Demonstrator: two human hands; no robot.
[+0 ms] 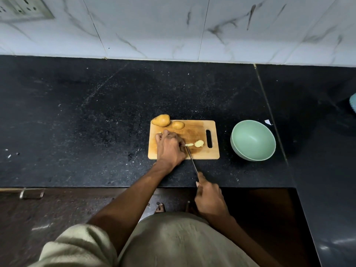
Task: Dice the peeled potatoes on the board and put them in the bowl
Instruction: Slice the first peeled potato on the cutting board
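Observation:
A wooden cutting board (200,132) lies on the black counter. Two whole potatoes sit at its far left corner: a larger one (160,120) and a smaller one (178,125). My left hand (169,147) presses down on a potato that it mostly hides; cut pale slices (195,144) lie just right of its fingers. My right hand (209,197) grips the handle of a knife (191,158), whose blade reaches up to the slices beside my left fingers. A pale green bowl (253,140) stands right of the board, with nothing inside it.
The black counter (86,122) stretches left and behind the board, ending at a marble-tiled wall (173,26). A small white scrap (268,122) lies behind the bowl. A bluish object (353,103) shows at the right edge. The counter's front edge runs just below my right hand.

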